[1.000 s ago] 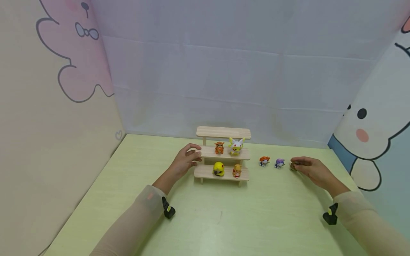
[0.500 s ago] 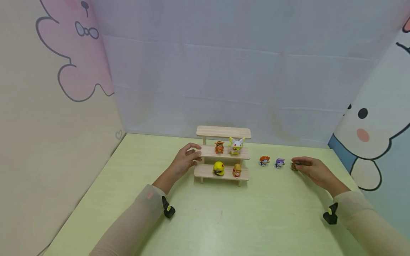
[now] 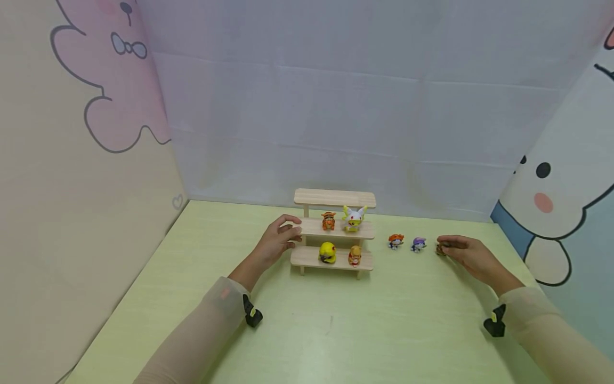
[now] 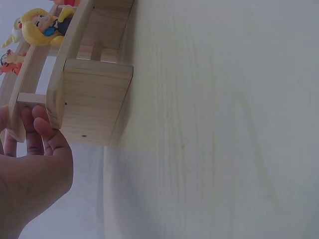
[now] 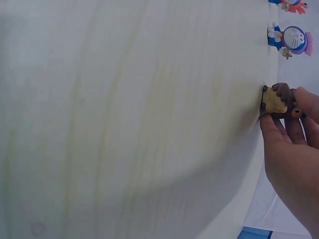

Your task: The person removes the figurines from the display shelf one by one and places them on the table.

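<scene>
My left hand [image 3: 278,242] grips the left end of the small three-tier wooden display shelf [image 3: 312,229], its fingers curled at the middle board. In the left wrist view, those fingers [image 4: 46,127] bend round the board's end. Off to the right, my right hand [image 3: 472,258] pinches a brown owl figurine [image 5: 276,99] with a yellowish belly. The owl's base is at the table top. Beside it stand a purple-hatted figurine [image 3: 419,245] and an orange-topped figurine [image 3: 396,241].
On the shelf's middle board are a tiger figurine [image 3: 328,221] and a white-eared yellow figurine [image 3: 354,218]. The lowest board bears a yellow-haired figurine [image 3: 328,253] and a bear figurine [image 3: 355,256]. A pale cloth [image 3: 297,117] hangs behind the table [image 3: 331,325].
The right hand and the owl figurine have shifted very slightly right since the earliest frame. The left hand stays at the shelf.
</scene>
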`<move>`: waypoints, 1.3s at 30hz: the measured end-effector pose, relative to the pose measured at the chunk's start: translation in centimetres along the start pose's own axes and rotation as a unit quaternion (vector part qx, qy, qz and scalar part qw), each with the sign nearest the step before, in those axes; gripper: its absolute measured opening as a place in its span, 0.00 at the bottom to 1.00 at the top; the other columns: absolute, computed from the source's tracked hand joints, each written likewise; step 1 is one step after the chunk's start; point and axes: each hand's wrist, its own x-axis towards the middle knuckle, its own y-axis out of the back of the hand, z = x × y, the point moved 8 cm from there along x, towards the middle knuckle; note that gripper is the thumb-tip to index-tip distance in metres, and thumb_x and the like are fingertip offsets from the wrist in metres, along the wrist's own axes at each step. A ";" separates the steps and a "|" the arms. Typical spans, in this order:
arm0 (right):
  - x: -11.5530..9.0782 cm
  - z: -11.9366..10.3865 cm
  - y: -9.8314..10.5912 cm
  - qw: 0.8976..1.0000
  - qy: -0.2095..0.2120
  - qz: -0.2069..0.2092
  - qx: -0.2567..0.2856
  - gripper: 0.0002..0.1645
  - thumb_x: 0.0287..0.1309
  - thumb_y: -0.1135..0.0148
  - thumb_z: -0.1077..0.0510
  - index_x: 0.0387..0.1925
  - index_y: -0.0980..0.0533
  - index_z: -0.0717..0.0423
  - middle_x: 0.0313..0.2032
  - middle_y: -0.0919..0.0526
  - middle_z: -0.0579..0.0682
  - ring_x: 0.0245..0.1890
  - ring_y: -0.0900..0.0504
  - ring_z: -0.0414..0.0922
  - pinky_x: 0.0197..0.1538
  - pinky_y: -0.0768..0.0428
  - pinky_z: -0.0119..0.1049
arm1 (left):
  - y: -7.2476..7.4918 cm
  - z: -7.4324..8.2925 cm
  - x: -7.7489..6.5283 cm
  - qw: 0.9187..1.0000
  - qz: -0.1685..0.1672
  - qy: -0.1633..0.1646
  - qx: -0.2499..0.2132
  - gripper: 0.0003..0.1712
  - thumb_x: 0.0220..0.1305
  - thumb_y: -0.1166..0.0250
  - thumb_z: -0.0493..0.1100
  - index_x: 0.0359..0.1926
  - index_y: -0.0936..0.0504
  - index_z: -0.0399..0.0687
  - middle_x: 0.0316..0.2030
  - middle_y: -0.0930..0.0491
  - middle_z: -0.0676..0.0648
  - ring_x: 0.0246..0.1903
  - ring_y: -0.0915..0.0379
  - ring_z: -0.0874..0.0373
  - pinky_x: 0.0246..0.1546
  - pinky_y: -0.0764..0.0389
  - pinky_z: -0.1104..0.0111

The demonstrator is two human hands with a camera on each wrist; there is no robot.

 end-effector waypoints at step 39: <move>0.1 -2.7 0.8 0.993 -0.012 0.017 -0.117 0.39 0.79 0.47 0.48 0.78 0.45 0.65 0.77 0.44 0.66 0.77 0.46 0.63 0.74 0.37 0.48 | 0.0 0.1 -0.1 1.000 0.003 0.002 0.004 0.13 0.76 0.38 0.41 0.57 0.25 0.46 0.34 0.24 0.50 0.39 0.20 0.55 0.38 0.22 0.67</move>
